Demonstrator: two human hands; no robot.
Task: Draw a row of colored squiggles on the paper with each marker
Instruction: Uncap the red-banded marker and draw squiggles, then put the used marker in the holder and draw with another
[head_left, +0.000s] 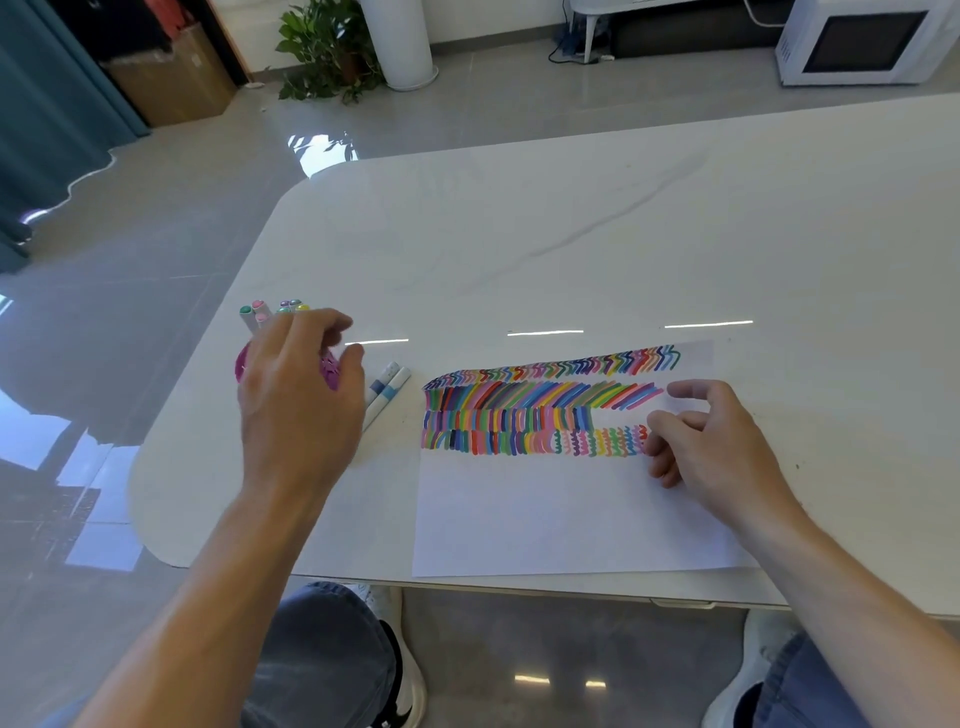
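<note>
The markers (270, 314) stand bunched in a pink holder (332, 371) near the table's (571, 234) left edge, caps up, long axes roughly upright and leaning a little away from the person. Two more markers (387, 387) lie flat just right of the holder, pointing away and to the right, between the holder and the paper (545, 514). The left hand (298, 395) is directly over the holder, fingers curled and partly spread, thumb out to the right; whether it grips a marker or the holder cannot be told, since the hand hides them. It is plainly the nearer hand for picking the next colour. The right hand (711, 441) rests on the paper at the right end of the lowest squiggle row (597, 441), fingers loosely bent and apart, holding nothing visible. The row's unfinished end lies beside that hand, so the next marker likely has to cross rightward from the holder to it.
</note>
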